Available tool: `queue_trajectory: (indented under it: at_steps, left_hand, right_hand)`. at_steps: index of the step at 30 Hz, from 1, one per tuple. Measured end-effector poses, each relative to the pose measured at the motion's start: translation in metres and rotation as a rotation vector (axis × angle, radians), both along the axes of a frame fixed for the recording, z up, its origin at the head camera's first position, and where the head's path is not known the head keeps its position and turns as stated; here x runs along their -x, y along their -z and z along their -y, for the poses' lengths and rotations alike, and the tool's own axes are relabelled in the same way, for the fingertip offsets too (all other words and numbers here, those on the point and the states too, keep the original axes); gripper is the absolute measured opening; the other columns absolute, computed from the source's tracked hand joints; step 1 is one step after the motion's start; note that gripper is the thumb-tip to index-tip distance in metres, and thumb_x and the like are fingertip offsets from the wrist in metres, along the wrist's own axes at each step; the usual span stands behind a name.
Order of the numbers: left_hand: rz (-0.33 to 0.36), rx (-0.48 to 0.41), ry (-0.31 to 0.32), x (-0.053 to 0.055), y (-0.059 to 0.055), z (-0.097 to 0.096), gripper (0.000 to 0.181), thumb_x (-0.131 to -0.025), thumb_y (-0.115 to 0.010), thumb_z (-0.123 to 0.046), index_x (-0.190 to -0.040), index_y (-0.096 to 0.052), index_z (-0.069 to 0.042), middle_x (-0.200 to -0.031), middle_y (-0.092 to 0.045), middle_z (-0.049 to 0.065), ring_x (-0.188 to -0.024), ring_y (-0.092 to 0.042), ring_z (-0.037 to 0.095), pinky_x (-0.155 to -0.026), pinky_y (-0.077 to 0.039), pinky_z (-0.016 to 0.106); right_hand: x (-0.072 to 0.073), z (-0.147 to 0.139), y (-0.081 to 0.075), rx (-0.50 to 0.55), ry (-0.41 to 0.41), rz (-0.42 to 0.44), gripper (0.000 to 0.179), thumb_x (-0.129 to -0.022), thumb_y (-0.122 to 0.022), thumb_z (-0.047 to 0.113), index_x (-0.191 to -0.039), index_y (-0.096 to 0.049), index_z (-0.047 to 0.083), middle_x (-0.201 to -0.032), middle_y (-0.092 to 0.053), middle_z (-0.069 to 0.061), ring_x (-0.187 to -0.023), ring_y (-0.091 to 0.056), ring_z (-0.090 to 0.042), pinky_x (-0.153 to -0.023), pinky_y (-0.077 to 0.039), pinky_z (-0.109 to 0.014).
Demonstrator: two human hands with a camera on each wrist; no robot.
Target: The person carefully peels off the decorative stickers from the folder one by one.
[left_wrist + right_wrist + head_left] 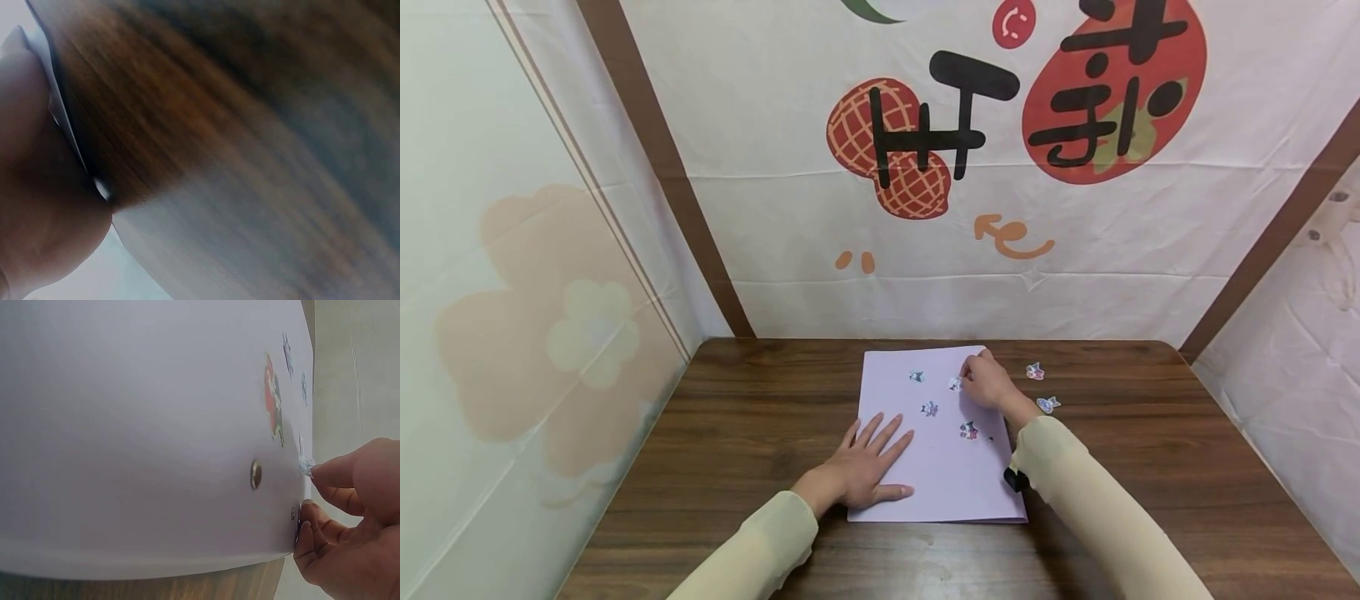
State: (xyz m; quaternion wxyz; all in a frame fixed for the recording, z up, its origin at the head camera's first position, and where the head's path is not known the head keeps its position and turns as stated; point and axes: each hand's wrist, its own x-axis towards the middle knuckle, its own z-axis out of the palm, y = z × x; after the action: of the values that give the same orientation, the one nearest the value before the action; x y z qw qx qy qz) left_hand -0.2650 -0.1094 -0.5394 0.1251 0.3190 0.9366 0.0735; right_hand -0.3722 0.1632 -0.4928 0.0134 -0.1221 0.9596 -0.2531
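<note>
A lilac folder (951,483) lies on the wooden table, with several small cartoon stickers on its cover. My left hand (867,467) rests flat on its lower left part, fingers spread and thumb pointing right. In the left wrist view only part of the left hand (37,187) shows, at the folder's edge. Near the upper right corner, my right hand (987,381) pinches the edge of a sticker (955,384) lying close over the cover. The right wrist view shows the thumb tip at this sticker (305,464), while the other fingers curl by the folder's edge.
Two loose stickers, a reddish one (1035,371) and a bluish one (1048,405), lie on the table (760,417) right of the folder. Small round metal studs (256,474) sit on the cover. A printed cloth (790,300) hangs behind the table.
</note>
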Motion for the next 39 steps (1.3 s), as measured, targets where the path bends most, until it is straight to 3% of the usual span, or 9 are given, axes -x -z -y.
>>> queue_trajectory:
  at_steps: [11,24,32,39]
  left_hand:
    - [0.009,0.006,0.002,0.004,0.002,0.000,0.091,-0.094,-0.033,-0.081,-0.166,-0.010,-0.030,-0.173,0.007,-0.001,-0.158,0.010,0.030,-0.123,0.002,0.063]
    - [0.009,0.010,-0.008,0.000,-0.001,0.000,0.090,-0.095,-0.035,-0.080,-0.166,-0.011,-0.031,-0.173,0.006,-0.002,-0.158,0.010,0.029,-0.123,0.001,0.063]
    - [0.009,0.040,0.005,-0.007,-0.023,-0.003,0.086,-0.099,-0.041,-0.072,-0.166,-0.016,-0.024,-0.173,-0.004,0.005,-0.158,0.000,0.034,-0.123,-0.006,0.063]
    - [0.027,0.018,0.011,-0.006,-0.021,-0.002,0.086,-0.099,-0.040,-0.072,-0.166,-0.015,-0.023,-0.173,-0.002,0.007,-0.158,0.002,0.036,-0.122,-0.004,0.064]
  right_hand:
    - [0.001,0.000,0.000,-0.020,-0.013,-0.030,0.009,-0.097,-0.057,0.006,-0.096,-0.064,0.000,-0.099,-0.050,-0.014,-0.079,-0.055,-0.025,-0.076,-0.049,-0.042]
    - [-0.003,0.000,-0.004,-0.010,-0.022,-0.058,0.007,-0.096,-0.057,0.006,-0.092,-0.063,0.003,-0.099,-0.051,-0.014,-0.080,-0.055,-0.027,-0.077,-0.050,-0.046]
    - [-0.001,0.000,-0.003,-0.005,-0.008,-0.031,0.008,-0.096,-0.057,0.008,-0.093,-0.062,0.004,-0.098,-0.050,-0.013,-0.079,-0.051,-0.024,-0.074,-0.046,-0.040]
    - [-0.003,0.000,-0.005,0.002,-0.019,-0.048,0.007,-0.095,-0.057,0.006,-0.093,-0.062,0.002,-0.096,-0.050,-0.014,-0.079,-0.051,-0.024,-0.073,-0.047,-0.041]
